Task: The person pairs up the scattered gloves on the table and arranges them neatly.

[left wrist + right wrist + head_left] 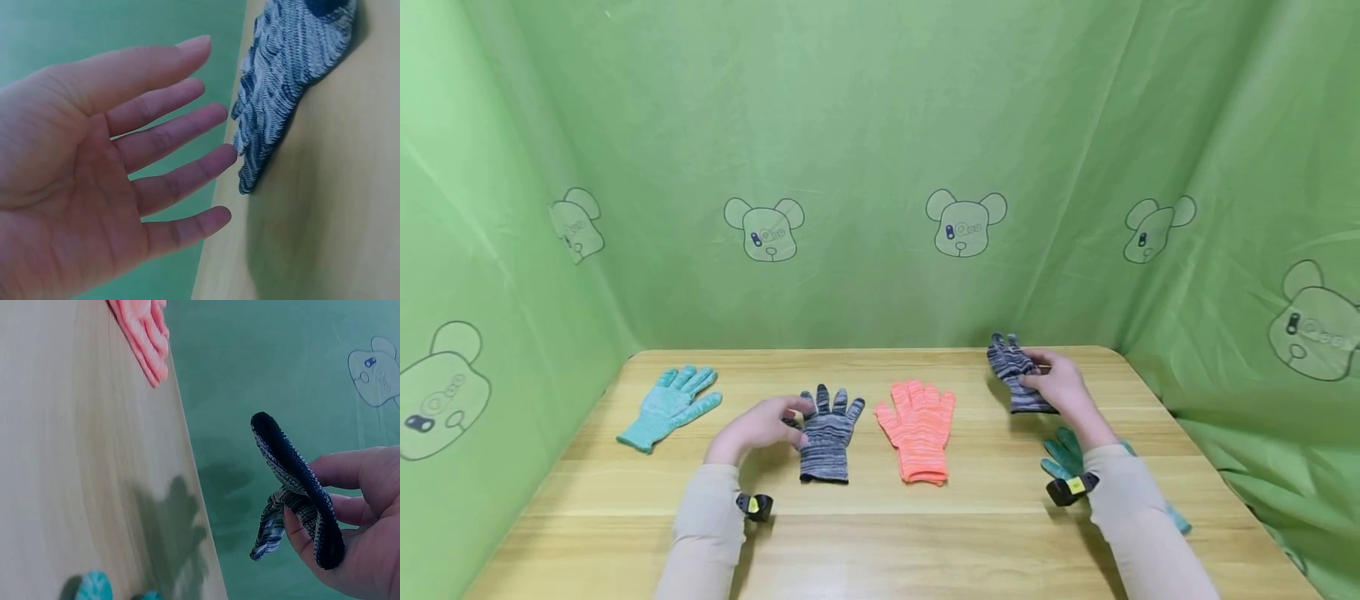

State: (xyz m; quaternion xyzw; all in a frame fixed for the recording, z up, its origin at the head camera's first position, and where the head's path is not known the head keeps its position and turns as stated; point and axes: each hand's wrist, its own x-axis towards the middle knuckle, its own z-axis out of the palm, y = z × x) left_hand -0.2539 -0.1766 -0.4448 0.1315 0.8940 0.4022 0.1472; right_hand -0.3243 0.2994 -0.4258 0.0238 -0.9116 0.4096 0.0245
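A black-and-grey knit glove (826,446) lies on the table, cuff toward the person. Beside it is my left hand (767,423), its fingers spread and relaxed; the left wrist view shows an empty palm (81,187) next to that glove (287,75). At the back right, my right hand (1060,383) pinches a second black-and-grey glove (1017,375) near its cuff. This glove (300,487) is lifted off the table and casts a shadow in the right wrist view. Between the two hands lies an orange glove (919,429), palm down or up I cannot tell.
A light teal glove (673,404) lies at the far left of the wooden table (880,533). Under the right forearm is a darker green glove (1063,454), partly hidden. Green cloth (865,125) with bear-head prints surrounds the table's back and sides.
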